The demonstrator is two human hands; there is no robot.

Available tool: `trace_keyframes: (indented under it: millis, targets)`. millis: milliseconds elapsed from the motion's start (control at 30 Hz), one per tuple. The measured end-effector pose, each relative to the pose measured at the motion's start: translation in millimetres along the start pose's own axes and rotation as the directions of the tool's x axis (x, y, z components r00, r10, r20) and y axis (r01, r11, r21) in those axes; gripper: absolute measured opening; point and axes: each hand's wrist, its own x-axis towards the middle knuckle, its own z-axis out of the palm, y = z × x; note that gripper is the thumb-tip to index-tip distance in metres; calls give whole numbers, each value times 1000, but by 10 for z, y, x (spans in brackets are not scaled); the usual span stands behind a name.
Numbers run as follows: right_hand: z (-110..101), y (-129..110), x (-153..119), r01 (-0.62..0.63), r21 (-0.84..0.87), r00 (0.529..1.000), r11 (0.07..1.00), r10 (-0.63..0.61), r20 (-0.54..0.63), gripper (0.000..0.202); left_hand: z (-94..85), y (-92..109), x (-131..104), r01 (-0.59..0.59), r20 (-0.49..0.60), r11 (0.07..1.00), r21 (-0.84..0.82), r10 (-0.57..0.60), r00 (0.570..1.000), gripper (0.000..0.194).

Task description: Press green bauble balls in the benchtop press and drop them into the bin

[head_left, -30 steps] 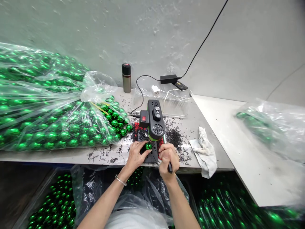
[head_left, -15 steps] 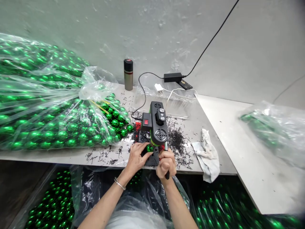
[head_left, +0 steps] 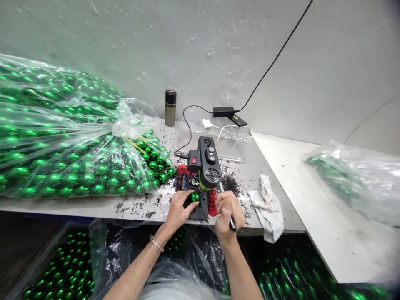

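A small shiny green ball [head_left: 195, 197] is pinched between the thumb and fingers of my left hand [head_left: 178, 210]. The ball sits over the black base plate [head_left: 200, 211] of a small black bench machine with a lever [head_left: 210, 160], just in front of the machine's head. My right hand [head_left: 230, 213] is closed round the lever handle [head_left: 233, 225] on the machine's right side. Red bristly material [head_left: 212, 203] shows beside the base plate. What lies under the machine's head is mostly hidden.
A large clear bag of green balls [head_left: 62, 166] fills the left, with loose balls [head_left: 161, 167] at its mouth. Black scraps [head_left: 229, 183] litter the table. A white cloth [head_left: 268, 208], a bottle [head_left: 170, 108] and a black power adapter [head_left: 223, 111] lie around.
My right hand has swung the lever handle to the right, away from the base plate. The ball in my left hand now shows more clearly of the machine's head. The view has shifted slightly.
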Motion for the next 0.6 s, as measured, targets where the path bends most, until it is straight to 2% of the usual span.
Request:
trace_keyframes:
  millis: [133,200,267,333,433,500,600]
  targets:
    - [-28,-136,172,-54,10,999,999,54,0,34,-252,8,-259,-60,-14,997,42,61,998,37]
    - [-19,-131,155,-57,15,998,998,57,-3,34,-406,7,-368,-106,26,988,111,103,994,45]
    - [0,-107,108,-64,19,998,998,64,-20,34,-525,0,-360,-138,34,974,182,134,990,50]
    - [20,-83,66,-69,30,997,997,70,-44,35,-595,-21,-193,-128,-8,955,266,135,991,48]
    - [33,-63,41,-64,46,997,997,66,-42,34,-621,-51,277,-10,-54,889,457,39,998,36]
    - [31,-56,39,-50,52,998,997,52,-29,33,-603,-46,616,63,12,811,582,-86,996,34]
    - [28,-46,34,-26,49,999,998,27,-27,33,-561,-11,981,93,161,713,695,-280,946,26]
